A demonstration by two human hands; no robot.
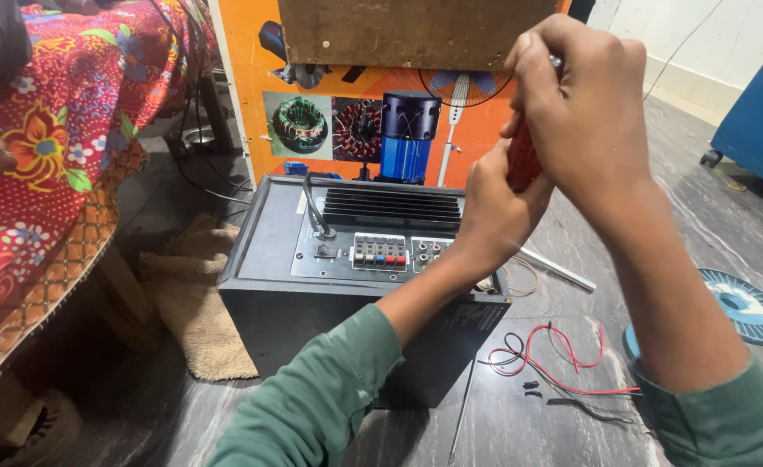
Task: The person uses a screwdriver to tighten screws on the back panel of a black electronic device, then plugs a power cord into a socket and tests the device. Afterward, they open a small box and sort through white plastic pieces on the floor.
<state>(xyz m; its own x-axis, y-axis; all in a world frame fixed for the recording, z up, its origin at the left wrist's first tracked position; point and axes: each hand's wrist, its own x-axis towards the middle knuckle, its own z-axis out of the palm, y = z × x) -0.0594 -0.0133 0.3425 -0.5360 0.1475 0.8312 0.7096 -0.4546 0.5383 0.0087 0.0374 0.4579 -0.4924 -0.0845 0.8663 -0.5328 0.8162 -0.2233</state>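
**Red-handled tool gripped over black amplifier box**

A red-handled tool (522, 160) is clasped by both hands above the black amplifier box (355, 294). The right hand (584, 104) is closed round the tool's top; the left hand (494, 207) is wrapped round the handle lower down. The box sits at 7 o'clock from the hands. Red and black wires (554, 359) are seen at 5 o'clock on the floor.

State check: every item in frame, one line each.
right hand: closed on top of the screwdriver handle.
left hand: wrapped lower on the screwdriver, above the box.
red-handled screwdriver: upright, mostly hidden.
black speaker box: lying on its side, rear panel facing up.
black cable: sticking up from the panel.
red and black wires: loose on the floor.
blue disc: flat on the floor.
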